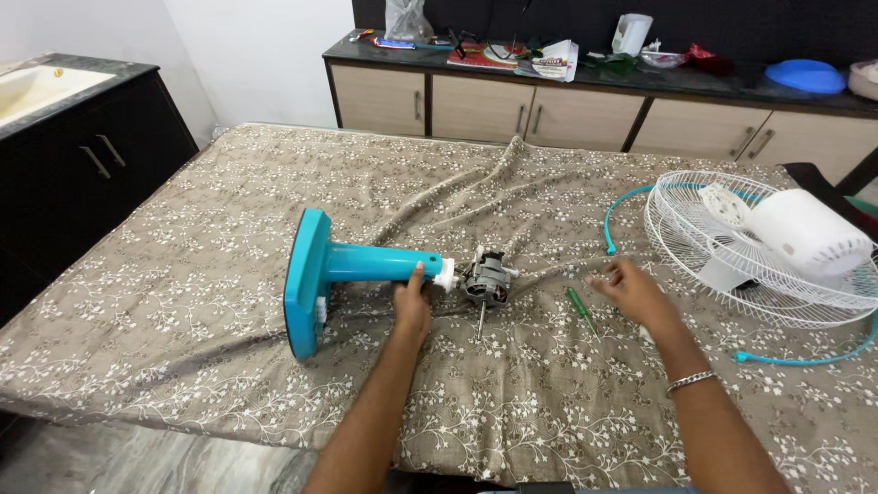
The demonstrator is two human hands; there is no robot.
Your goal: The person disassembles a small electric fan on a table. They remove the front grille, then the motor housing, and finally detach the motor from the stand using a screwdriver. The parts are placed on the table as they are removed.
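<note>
A teal fan stand (338,270) lies on its side on the patterned cloth, its flat base to the left. My left hand (412,306) grips the neck of the stand near its white end. A bare grey fan motor (487,277) with its shaft pointing toward me sits at that end. My right hand (634,291) rests on the cloth with fingers spread, holding nothing, just right of a green-handled screwdriver (580,306).
A white wire fan grille (713,242) with a white motor cover (809,233) on it lies at the right, ringed by a teal rim band (617,215). Cabinets with a cluttered dark counter (585,73) stand behind. A dark sink cabinet (73,155) is at the left.
</note>
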